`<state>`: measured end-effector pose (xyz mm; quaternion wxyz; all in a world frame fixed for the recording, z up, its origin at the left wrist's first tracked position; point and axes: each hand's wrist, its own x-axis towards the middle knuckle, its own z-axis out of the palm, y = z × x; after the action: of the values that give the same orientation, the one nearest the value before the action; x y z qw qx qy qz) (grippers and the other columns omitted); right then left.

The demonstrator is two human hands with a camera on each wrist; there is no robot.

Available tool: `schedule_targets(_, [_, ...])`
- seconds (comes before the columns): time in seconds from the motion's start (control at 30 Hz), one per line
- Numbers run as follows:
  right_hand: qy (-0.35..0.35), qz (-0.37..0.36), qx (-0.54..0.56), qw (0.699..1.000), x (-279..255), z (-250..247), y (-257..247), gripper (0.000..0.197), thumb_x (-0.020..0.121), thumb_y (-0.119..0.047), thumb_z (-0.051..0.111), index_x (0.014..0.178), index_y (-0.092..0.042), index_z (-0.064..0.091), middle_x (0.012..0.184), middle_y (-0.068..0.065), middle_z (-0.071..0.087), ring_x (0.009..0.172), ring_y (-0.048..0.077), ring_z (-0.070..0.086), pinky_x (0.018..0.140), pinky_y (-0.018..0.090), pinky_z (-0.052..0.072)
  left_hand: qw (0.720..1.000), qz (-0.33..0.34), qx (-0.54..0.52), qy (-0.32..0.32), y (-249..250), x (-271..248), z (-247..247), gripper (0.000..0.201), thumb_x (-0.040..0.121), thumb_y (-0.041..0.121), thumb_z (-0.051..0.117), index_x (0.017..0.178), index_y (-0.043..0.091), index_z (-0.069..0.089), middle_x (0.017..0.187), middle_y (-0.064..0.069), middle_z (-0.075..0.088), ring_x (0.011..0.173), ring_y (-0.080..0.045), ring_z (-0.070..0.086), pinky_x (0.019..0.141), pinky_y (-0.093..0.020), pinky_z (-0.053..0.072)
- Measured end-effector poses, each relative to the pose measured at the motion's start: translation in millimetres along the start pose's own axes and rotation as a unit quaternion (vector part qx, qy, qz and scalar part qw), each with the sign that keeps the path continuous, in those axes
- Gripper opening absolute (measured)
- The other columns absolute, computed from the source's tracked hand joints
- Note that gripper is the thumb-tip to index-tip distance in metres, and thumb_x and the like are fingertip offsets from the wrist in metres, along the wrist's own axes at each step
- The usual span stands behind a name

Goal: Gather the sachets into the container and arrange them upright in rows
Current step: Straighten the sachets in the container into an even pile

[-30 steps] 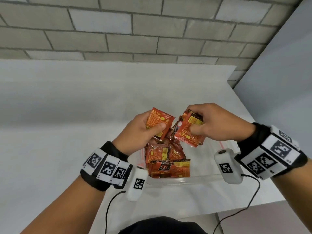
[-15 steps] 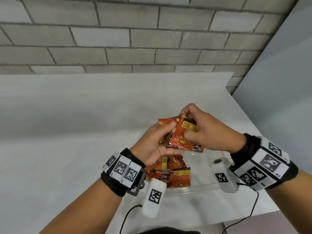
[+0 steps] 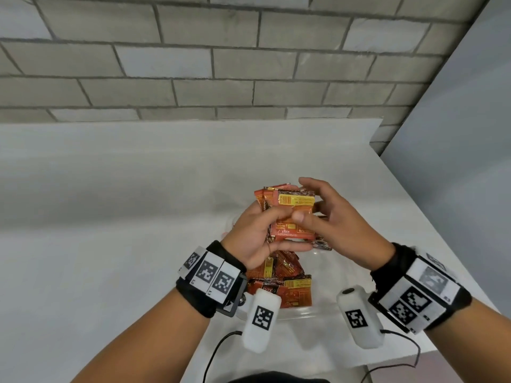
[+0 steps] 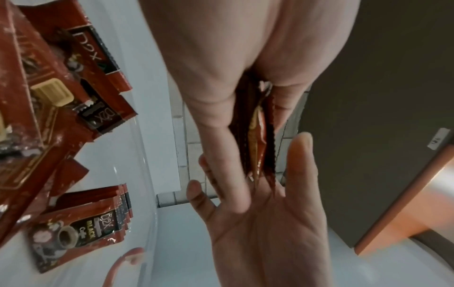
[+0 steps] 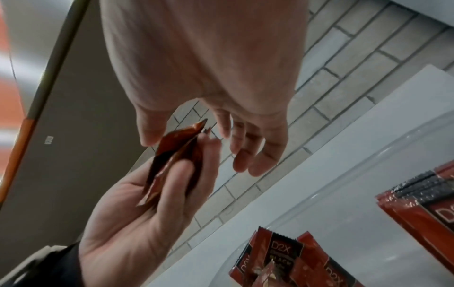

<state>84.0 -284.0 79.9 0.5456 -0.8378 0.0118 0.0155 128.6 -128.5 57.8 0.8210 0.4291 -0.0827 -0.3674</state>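
Observation:
My left hand (image 3: 265, 233) grips a small stack of red and orange sachets (image 3: 290, 214), held upright above the clear container (image 3: 307, 313). My right hand (image 3: 318, 205) is beside the stack with straight, spread fingers; its thumb touches the front sachet. In the left wrist view the held sachets (image 4: 258, 136) are edge-on between thumb and fingers, above the right palm (image 4: 265, 223). In the right wrist view the held sachets (image 5: 176, 147) sit in the left hand (image 5: 137, 213). Several more sachets (image 3: 279, 288) lie loose in the container, some standing in a row (image 5: 417, 194).
The container stands near the front right corner of a white table (image 3: 110, 217). A brick wall (image 3: 221, 64) runs behind, and a grey panel (image 3: 456, 161) stands to the right. Wrist camera cables (image 3: 215, 352) hang over the table's front edge.
One second ago each hand held its own sachets. The hands came together, the right hand's sachets joined the left hand's stack, and the right fingers have straightened.

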Motion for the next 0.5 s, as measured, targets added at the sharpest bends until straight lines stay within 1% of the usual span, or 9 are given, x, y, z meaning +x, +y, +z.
schedule_targets(0.03, [-0.007, -0.001, 0.004, 1.000, -0.8, 0.9, 0.0, 0.073, 0.071, -0.050, 0.064, 0.136, -0.028, 0.040, 0.123, -0.006, 0.058, 0.109, 0.015, 0.059, 0.090, 0.039, 0.054, 1.000, 0.008, 0.002, -0.001, 0.5, 0.3, 0.2, 0.027, 0.088, 0.008, 0.054, 0.114, 0.007, 0.058, 0.102, -0.015, 0.070, 0.091, -0.033, 0.069, 0.070, -0.050, 0.059])
schedule_targets(0.1, [-0.010, -0.008, 0.006, 1.000, -1.1, 0.9, 0.2, 0.063, 0.075, -0.049, 0.065, 0.130, -0.026, 0.047, 0.116, -0.004, 0.065, 0.107, 0.018, 0.062, 0.094, 0.045, 0.051, 1.000, 0.015, -0.002, -0.008, 1.5, 1.5, -1.7, 0.024, 0.085, 0.010, 0.059, 0.108, 0.010, 0.062, 0.100, -0.012, 0.071, 0.090, -0.029, 0.070, 0.066, -0.044, 0.060])
schedule_targets(0.17, [0.001, 0.006, 0.039, 0.999, -1.4, -1.0, 1.6, 0.051, 0.080, -0.045, 0.065, 0.125, -0.024, 0.052, 0.112, 0.002, 0.067, 0.104, 0.026, 0.064, 0.090, 0.055, 0.050, 0.999, 0.009, -0.032, -0.012, 2.5, 2.3, -5.0, 0.025, 0.086, 0.011, 0.060, 0.110, 0.007, 0.061, 0.104, -0.014, 0.070, 0.092, -0.029, 0.069, 0.067, -0.041, 0.060])
schedule_targets(0.2, [0.009, 0.016, 0.054, 0.998, -1.8, -2.6, 2.6, 0.047, 0.082, -0.043, 0.064, 0.123, -0.023, 0.053, 0.111, 0.005, 0.067, 0.101, 0.031, 0.064, 0.086, 0.059, 0.051, 0.999, 0.007, -0.050, -0.007, 2.6, 2.9, -6.9, 0.029, 0.083, 0.010, 0.058, 0.111, 0.005, 0.060, 0.105, -0.016, 0.069, 0.092, -0.030, 0.069, 0.068, -0.042, 0.059])
schedule_targets(0.23, [0.017, 0.025, 0.063, 0.998, -2.2, -4.5, 3.4, 0.043, 0.084, -0.040, 0.063, 0.122, -0.022, 0.053, 0.110, 0.005, 0.068, 0.100, 0.033, 0.064, 0.083, 0.060, 0.051, 0.998, 0.010, -0.059, 0.001, 2.3, 3.3, -8.4, 0.030, 0.080, 0.007, 0.056, 0.110, 0.004, 0.060, 0.105, -0.016, 0.069, 0.091, -0.031, 0.069, 0.070, -0.042, 0.059])
schedule_targets(0.3, [0.039, 0.034, 0.066, 0.996, -2.8, -7.8, 4.3, 0.030, 0.090, -0.027, 0.060, 0.119, -0.020, 0.054, 0.109, 0.003, 0.069, 0.099, 0.029, 0.065, 0.084, 0.057, 0.052, 0.999, 0.023, -0.045, 0.014, 1.8, 3.8, -11.3, 0.026, 0.084, -0.002, 0.055, 0.109, 0.003, 0.058, 0.104, -0.016, 0.069, 0.091, -0.032, 0.069, 0.071, -0.044, 0.060])
schedule_targets(0.37, [0.064, 0.033, 0.068, 0.995, -2.8, -11.3, 4.7, 0.019, 0.093, -0.013, 0.056, 0.111, -0.020, 0.056, 0.103, 0.000, 0.070, 0.096, 0.022, 0.066, 0.087, 0.049, 0.053, 0.999, 0.032, -0.006, 0.023, 1.0, 3.9, -12.7, 0.023, 0.088, -0.007, 0.049, 0.105, 0.006, 0.059, 0.096, -0.010, 0.072, 0.086, -0.029, 0.071, 0.067, -0.040, 0.060])
schedule_targets(0.43, [0.074, 0.013, 0.051, 0.996, -2.6, -15.7, 2.7, 0.020, 0.092, -0.005, 0.056, 0.104, -0.020, 0.057, 0.098, 0.000, 0.070, 0.091, 0.018, 0.066, 0.086, 0.040, 0.054, 0.998, 0.032, 0.045, 0.031, -0.9, 4.3, -13.1, 0.022, 0.089, -0.005, 0.052, 0.101, 0.010, 0.061, 0.090, -0.005, 0.073, 0.080, -0.024, 0.072, 0.059, -0.032, 0.060])
schedule_targets(0.5, [0.048, -0.006, 0.015, 0.999, -2.7, -18.5, -0.2, 0.024, 0.090, -0.002, 0.058, 0.105, -0.020, 0.058, 0.097, 0.004, 0.069, 0.089, 0.020, 0.066, 0.083, 0.035, 0.054, 0.995, 0.036, 0.087, 0.041, -3.3, 4.5, -12.3, 0.017, 0.087, 0.002, 0.059, 0.099, 0.013, 0.063, 0.090, -0.004, 0.072, 0.074, -0.019, 0.071, 0.051, -0.025, 0.057])
